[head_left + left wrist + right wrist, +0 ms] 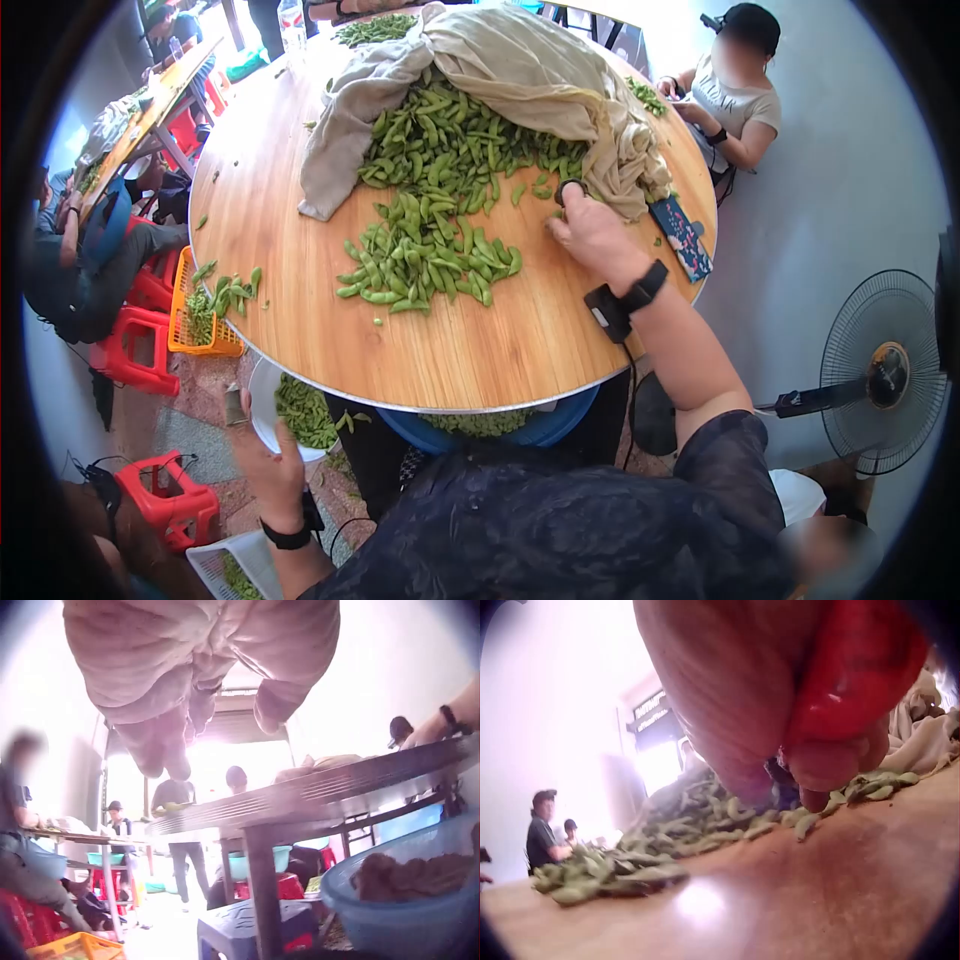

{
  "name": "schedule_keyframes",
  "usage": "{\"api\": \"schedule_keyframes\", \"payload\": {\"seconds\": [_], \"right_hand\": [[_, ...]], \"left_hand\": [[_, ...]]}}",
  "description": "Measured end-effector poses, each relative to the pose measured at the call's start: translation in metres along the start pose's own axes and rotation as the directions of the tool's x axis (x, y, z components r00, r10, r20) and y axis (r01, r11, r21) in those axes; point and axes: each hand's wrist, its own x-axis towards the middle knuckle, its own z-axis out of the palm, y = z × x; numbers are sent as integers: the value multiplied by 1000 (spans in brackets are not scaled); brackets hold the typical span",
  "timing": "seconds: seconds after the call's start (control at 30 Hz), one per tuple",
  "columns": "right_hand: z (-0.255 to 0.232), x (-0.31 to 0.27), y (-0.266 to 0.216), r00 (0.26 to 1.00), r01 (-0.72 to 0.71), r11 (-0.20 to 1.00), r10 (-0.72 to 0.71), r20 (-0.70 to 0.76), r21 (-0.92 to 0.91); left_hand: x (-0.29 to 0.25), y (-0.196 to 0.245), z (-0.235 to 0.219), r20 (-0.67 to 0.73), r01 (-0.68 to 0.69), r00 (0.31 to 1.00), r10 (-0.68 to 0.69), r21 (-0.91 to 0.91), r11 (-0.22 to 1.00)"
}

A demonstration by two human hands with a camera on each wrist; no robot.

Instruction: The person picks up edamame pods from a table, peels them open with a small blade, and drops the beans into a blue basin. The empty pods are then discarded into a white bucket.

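Note:
My right hand is over the right part of the round wooden table, beside a heap of green soybean pods. In the right wrist view its fingers curl round a shiny red thing, a dark bit showing at the fingertips; I cannot tell its kind. A smaller pile of pods lies nearer me. Off the table's near left edge, my left hand hangs with loose fingers and holds nothing, close to a white tub of pods.
Pale cloth drapes over the heap. A dark patterned phone-like case lies at the right edge. Below the table is a blue basin. A fan stands right, red stools left. Other people sit around.

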Motion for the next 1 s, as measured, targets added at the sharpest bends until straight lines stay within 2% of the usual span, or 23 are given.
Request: {"api": "schedule_keyframes", "payload": {"seconds": [0.03,0.07,0.1,0.17,0.2,0.23,0.27,0.3,0.37,0.43,0.5,0.53,0.57,0.6,0.63,0.7,0.73,0.77,0.8,0.87,0.9,0.97,1.0], "right_hand": [[8,7,6,1000,5,1000,-5,-3,-10],[16,13,12,999,-9,998,11,29,-67],[19,16,14,998,-26,992,34,61,-121],[6,10,-4,996,-43,991,52,70,-126],[1,4,-12,998,-44,999,45,33,-13],[-6,-3,-25,999,-37,994,38,-3,101],[-16,-13,-43,990,-136,909,106,96,394],[-30,-24,-68,942,-332,650,192,275,684],[-33,-44,-103,940,-339,313,160,302,887],[-32,-64,-126,939,-342,285,134,317,895],[-17,-78,-137,938,-346,255,121,326,903],[-1,-84,-138,991,-132,429,84,106,894],[9,-90,-139,994,86,578,8,-111,812],[-5,-95,-145,999,-28,579,49,0,815],[-5,-97,-144,999,-35,573,52,7,819],[-6,-98,-139,998,44,577,18,-67,815],[-23,-95,-134,963,-207,531,-37,266,822],[-23,-96,-135,962,-212,527,-36,271,823],[-23,-98,-137,951,-200,569,-83,298,797],[-23,-99,-138,930,-187,628,-135,342,755],[-23,-99,-138,929,-189,626,-135,344,756],[-22,-100,-139,941,-80,695,-183,284,715],[-20,-102,-138,941,-84,693,-180,285,716]], "left_hand": [[4,9,3,-14,-63,998,62,-72,995],[9,24,2,58,-36,997,44,-120,992],[12,33,7,57,-39,997,46,-124,992],[17,50,18,76,-69,991,114,-440,895],[24,59,21,52,-157,979,199,-441,884],[26,67,29,103,-91,977,185,-585,806],[31,75,33,214,-10,955,206,-670,742],[37,85,37,318,84,919,233,-735,672],[48,110,54,409,233,871,270,-830,507],[56,137,64,579,514,777,248,-810,282],[60,146,79,678,654,659,324,-730,198],[60,151,82,659,664,650,379,-734,138],[57,149,85,666,669,648,370,-730,142],[53,147,88,672,695,641,370,-713,92],[51,146,88,679,719,634,371,-694,41],[47,149,84,676,693,661,326,-717,83],[45,149,82,649,643,696,307,-754,136],[43,149,81,618,589,730,292,-786,190],[41,148,82,622,592,728,290,-783,192],[37,145,86,473,334,829,299,-847,413],[37,144,85,475,337,828,297,-846,414],[37,144,83,359,71,871,336,-769,635],[37,145,82,363,74,869,337,-768,636]]}}
